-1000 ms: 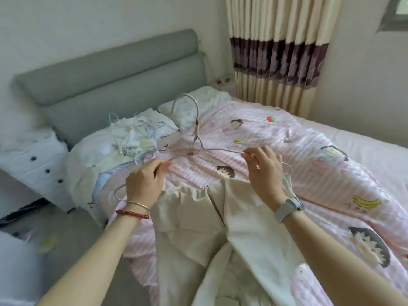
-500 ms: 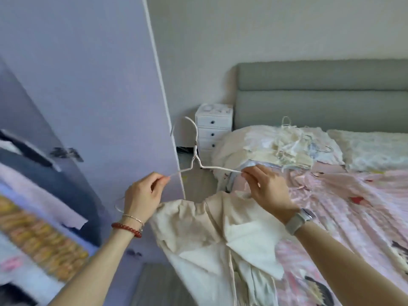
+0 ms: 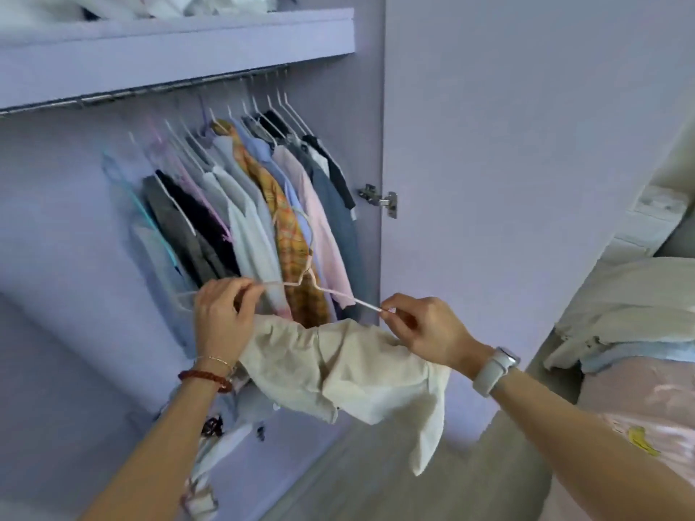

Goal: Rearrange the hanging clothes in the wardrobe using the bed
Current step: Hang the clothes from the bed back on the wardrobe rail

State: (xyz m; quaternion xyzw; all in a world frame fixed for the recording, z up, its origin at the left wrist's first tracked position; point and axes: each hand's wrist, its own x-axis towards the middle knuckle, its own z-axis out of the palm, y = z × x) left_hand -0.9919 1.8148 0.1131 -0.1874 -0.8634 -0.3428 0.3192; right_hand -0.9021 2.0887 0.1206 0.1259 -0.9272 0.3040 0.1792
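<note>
Cream shirt (image 3: pixel 338 370) is on its white wire hanger (image 3: pixel 331 291), which I'm holding up in front of the open wardrobe (image 3: pixel 526 144). My left hand (image 3: pixel 222 317) pinches one end of the hanger, my right hand (image 3: pixel 425 329) pinches the other arm, fingers curled tight on the wire. The hook isn't on the rail (image 3: pixel 150 90) yet (that's the bit left). A row of hung shirts (image 3: pixel 263 204) is already up there. More clothes look piled on the bed (image 3: pixel 639 408) to my right, so I'd guess I'm partway through.
</note>
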